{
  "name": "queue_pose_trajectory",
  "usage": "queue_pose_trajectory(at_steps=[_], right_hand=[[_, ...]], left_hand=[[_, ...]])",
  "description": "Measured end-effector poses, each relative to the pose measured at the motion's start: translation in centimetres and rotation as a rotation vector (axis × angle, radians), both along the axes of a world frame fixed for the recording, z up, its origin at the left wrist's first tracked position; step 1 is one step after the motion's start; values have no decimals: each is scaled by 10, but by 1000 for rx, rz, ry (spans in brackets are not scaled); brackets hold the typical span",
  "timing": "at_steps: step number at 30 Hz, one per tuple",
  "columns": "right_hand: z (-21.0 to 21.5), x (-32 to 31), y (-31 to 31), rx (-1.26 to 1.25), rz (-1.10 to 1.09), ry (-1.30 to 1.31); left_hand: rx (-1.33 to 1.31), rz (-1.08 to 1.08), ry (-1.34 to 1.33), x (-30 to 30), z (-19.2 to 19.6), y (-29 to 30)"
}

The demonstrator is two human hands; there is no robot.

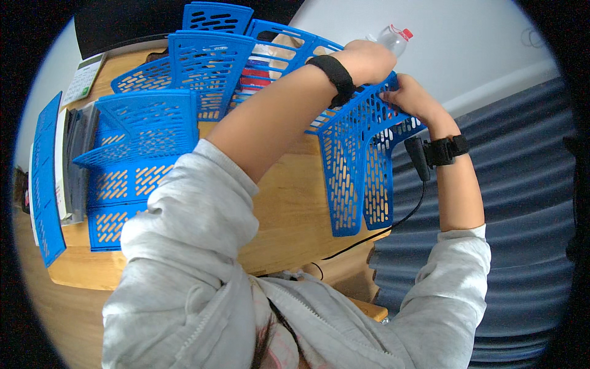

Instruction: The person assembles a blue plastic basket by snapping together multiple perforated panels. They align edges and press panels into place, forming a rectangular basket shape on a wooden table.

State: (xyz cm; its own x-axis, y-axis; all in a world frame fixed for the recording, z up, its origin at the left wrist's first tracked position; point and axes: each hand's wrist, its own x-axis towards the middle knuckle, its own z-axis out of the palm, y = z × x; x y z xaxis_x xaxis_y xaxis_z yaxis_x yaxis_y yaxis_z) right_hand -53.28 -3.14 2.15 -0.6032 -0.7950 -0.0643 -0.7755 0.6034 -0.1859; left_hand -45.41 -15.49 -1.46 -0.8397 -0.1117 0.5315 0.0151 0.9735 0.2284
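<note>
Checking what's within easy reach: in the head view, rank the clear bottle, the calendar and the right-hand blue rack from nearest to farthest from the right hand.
From the right hand:
1. Blue rack: on the right of the table, touched by the hand.
2. Clear bottle: beyond the hands, slightly left.
3. Calendar: far left, across the table.

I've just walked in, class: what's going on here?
At the right of a light-brown wooden table, a person's right hand touches the upper edge of a blue slotted plastic rack. The left hand is near its far end, its grasp hidden. More blue plastic racks stand leftward, and a clear plastic bottle with a red cap shows beyond.
</note>
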Motion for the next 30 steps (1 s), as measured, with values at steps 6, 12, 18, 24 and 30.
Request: queue_pose_trajectory(at_steps=[6,12,18,24,30], right_hand=[[1,1,-1,3,28,-40],[1,1,1,-19,14,-63],[-2,-3,7,-105,22,-42],[-11,-13,10,3,103,347],[-8,-11,11,-59,140,224]], left_hand=[[3,5,1,0,1,1],[-26,25,9,0,-1,4],[2,30,-19,0,2,6],[24,24,55,-1,-5,5],[34,-7,103,-6,-7,0]])
